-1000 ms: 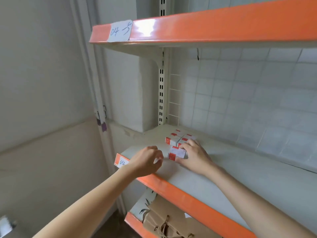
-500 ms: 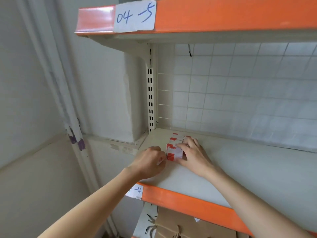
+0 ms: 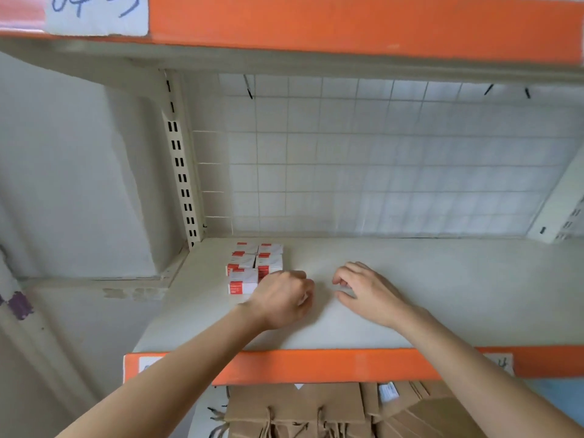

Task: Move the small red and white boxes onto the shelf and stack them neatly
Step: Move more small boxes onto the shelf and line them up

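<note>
Several small red and white boxes [image 3: 254,264] stand in two short rows at the back left of the middle shelf [image 3: 442,289], close to the slotted upright. The front-left box [image 3: 242,282] sits higher than the ones behind it. My left hand [image 3: 282,299] lies on the shelf just right of the front boxes, knuckles up and fingers curled into a fist; nothing shows in it, though its palm is hidden. My right hand [image 3: 368,292] hovers further right, apart from the boxes, fingers loosely bent and empty.
A wire grid panel [image 3: 379,159] backs the shelf. The upper shelf's orange lip [image 3: 347,23] hangs close overhead with a handwritten label [image 3: 96,12]. The middle shelf has an orange front edge [image 3: 316,363]. Brown paper bags [image 3: 300,409] lie on the shelf below.
My right hand has let go of the front box and moved right, away from the stack. My left hand has shifted right, past the boxes. The view has moved closer and more square to the shelf.
</note>
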Demonstrator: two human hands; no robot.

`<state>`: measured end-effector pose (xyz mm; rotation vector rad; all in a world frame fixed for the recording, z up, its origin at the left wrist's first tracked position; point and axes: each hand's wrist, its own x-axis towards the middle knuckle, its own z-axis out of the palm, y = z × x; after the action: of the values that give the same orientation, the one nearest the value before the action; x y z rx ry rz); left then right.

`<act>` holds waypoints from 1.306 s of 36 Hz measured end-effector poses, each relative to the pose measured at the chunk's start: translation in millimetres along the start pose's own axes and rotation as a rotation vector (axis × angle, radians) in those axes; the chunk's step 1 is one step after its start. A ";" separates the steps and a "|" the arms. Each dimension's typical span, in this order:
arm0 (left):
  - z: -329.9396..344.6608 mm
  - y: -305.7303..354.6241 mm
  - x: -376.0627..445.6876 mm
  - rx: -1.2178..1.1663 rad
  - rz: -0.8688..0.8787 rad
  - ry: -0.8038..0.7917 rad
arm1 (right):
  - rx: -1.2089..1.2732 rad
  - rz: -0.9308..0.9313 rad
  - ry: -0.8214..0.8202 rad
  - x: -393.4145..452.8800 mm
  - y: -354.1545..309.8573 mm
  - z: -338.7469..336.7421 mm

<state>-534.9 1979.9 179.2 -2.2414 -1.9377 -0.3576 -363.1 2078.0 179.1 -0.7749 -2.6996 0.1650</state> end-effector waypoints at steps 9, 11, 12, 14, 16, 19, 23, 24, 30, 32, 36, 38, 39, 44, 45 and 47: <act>17.7 93.6 62.2 -0.034 0.118 0.017 | -0.054 0.137 0.010 -83.7 82.6 -45.3; 20.5 123.9 77.5 -0.040 0.146 0.026 | -0.075 0.158 0.012 -107.6 103.9 -60.4; 21.3 140.1 85.9 -0.043 0.162 0.030 | -0.081 0.170 0.022 -120.7 114.7 -68.2; 23.0 173.7 103.9 -0.048 0.201 0.038 | -0.096 0.190 0.048 -148.0 136.8 -83.0; 24.7 207.7 122.5 -0.057 0.234 0.042 | -0.113 0.216 0.063 -175.6 160.4 -95.8; 31.0 260.3 149.2 -0.088 0.282 0.055 | -0.144 0.275 0.074 -220.1 195.5 -115.2; 46.5 331.2 180.4 -0.134 0.370 0.065 | -0.184 0.355 0.103 -282.1 236.9 -140.3; 51.0 348.6 187.6 -0.147 0.379 0.073 | -0.181 0.379 0.109 -297.1 246.8 -146.1; 77.4 441.2 215.9 -0.133 0.434 0.020 | -0.139 0.525 0.088 -369.6 295.0 -179.1; 82.7 462.7 227.3 -0.155 0.445 0.016 | -0.128 0.555 0.107 -383.8 309.8 -187.3; 88.1 493.6 258.0 -0.201 0.452 0.002 | -0.096 0.612 0.174 -404.2 338.7 -194.9; 92.5 505.8 275.1 -0.218 0.453 -0.004 | -0.083 0.631 0.184 -412.1 352.7 -196.9; 96.0 512.2 284.3 -0.225 0.454 -0.012 | -0.080 0.636 0.185 -415.6 360.0 -199.0; 116.2 547.5 334.0 -0.250 0.453 -0.043 | -0.102 0.666 0.164 -428.2 406.7 -223.3; 120.6 554.2 345.4 -0.263 0.449 -0.043 | -0.104 0.675 0.165 -429.2 418.4 -229.8; 126.8 565.6 367.7 -0.300 0.431 -0.046 | -0.108 0.684 0.165 -428.4 442.2 -243.0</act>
<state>82.8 2279.2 181.7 -2.7926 -1.4341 -0.5664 281.1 2228.5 200.8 -1.6382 -2.2025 0.1032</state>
